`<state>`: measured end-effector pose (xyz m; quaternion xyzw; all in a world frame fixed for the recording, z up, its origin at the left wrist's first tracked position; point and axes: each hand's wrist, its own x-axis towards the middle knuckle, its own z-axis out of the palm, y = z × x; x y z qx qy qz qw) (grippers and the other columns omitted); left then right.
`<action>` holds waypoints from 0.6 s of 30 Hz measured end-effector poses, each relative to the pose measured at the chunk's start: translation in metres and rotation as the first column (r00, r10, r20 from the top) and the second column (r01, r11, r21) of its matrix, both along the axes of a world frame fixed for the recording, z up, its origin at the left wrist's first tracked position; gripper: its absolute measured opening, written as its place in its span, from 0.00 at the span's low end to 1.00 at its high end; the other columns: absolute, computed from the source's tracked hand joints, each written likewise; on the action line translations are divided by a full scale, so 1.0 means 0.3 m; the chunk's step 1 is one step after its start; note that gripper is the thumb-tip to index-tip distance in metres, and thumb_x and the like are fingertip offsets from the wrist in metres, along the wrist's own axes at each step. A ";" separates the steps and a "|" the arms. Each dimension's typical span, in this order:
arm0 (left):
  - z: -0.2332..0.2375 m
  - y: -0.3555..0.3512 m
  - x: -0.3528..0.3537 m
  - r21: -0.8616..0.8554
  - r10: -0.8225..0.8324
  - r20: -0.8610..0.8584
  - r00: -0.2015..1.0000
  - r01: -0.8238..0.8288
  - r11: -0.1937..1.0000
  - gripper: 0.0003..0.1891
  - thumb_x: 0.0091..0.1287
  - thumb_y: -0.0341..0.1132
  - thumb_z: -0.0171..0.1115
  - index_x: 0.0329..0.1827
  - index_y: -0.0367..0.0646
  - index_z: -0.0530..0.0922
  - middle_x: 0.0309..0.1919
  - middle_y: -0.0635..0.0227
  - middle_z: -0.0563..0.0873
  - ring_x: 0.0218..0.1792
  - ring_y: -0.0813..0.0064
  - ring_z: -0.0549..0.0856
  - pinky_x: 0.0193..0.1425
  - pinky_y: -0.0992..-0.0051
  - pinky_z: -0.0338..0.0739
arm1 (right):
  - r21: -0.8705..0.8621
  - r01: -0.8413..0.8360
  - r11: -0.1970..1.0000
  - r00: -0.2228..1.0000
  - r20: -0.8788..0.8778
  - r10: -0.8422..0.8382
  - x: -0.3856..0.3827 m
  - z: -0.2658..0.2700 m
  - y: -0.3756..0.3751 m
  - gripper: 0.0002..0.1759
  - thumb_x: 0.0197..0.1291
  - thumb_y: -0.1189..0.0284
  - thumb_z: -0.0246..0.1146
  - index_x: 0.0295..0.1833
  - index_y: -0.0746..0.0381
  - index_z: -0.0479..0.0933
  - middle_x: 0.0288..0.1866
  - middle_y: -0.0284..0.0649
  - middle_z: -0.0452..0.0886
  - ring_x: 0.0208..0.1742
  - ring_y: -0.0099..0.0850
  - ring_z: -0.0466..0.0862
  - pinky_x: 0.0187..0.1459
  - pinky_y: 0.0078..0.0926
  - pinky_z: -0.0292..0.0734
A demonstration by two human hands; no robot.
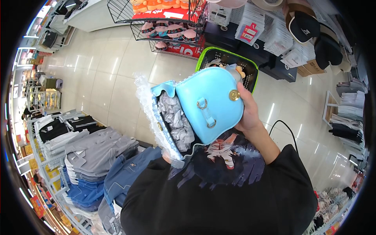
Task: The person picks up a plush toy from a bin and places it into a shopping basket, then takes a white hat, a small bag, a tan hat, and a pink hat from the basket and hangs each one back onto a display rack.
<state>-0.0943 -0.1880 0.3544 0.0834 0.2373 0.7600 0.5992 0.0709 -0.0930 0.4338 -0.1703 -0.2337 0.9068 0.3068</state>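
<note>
A light blue handbag (pixel 211 103) is held up in front of my chest with its flap lifted. Gold-coloured rings and a round gold clasp sit on the flap, and white lace (pixel 150 113) trims the bag's front side. Crumpled grey paper (pixel 176 123) fills the opening. My right hand (pixel 249 111) is closed on the flap's right edge near the clasp, thumb on top. Of my left hand (pixel 167 159) only a sliver shows at the bag's lower left; it grips the bag from below, its fingers mostly hidden.
A black basket with a green rim (pixel 252 66) stands on the floor beyond the bag, with items inside. Folded clothes (pixel 92 152) are stacked at lower left. Wire racks of plush toys (pixel 168 29) stand ahead; caps (pixel 303 27) and packets hang at upper right.
</note>
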 end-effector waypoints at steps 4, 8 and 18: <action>0.042 0.069 -0.025 0.026 -0.033 -0.009 0.999 0.034 0.999 0.40 0.67 0.62 0.48 0.71 0.38 0.61 0.64 0.54 0.73 0.63 0.57 0.75 0.68 0.55 0.70 | 0.049 0.141 0.989 0.990 0.002 -0.142 0.053 -0.004 0.050 0.30 0.74 0.53 0.41 0.67 0.66 0.65 0.61 0.44 0.76 0.59 0.30 0.78 0.62 0.30 0.72; 0.091 0.091 0.019 0.051 -0.064 -0.070 0.996 0.067 0.996 0.36 0.70 0.59 0.48 0.69 0.37 0.62 0.63 0.54 0.74 0.62 0.59 0.76 0.66 0.57 0.72 | 0.383 0.084 0.920 0.967 0.191 -0.168 0.130 -0.076 0.120 0.29 0.75 0.57 0.41 0.63 0.70 0.71 0.55 0.41 0.80 0.54 0.24 0.78 0.59 0.23 0.70; 0.129 0.151 0.100 -0.155 -0.200 -0.258 0.945 0.164 0.974 0.31 0.73 0.55 0.45 0.66 0.37 0.65 0.59 0.55 0.77 0.57 0.63 0.80 0.62 0.61 0.76 | 0.561 0.033 0.827 0.895 0.352 -0.274 0.160 -0.091 0.074 0.28 0.69 0.68 0.58 0.69 0.71 0.63 0.63 0.46 0.74 0.62 0.27 0.74 0.64 0.27 0.67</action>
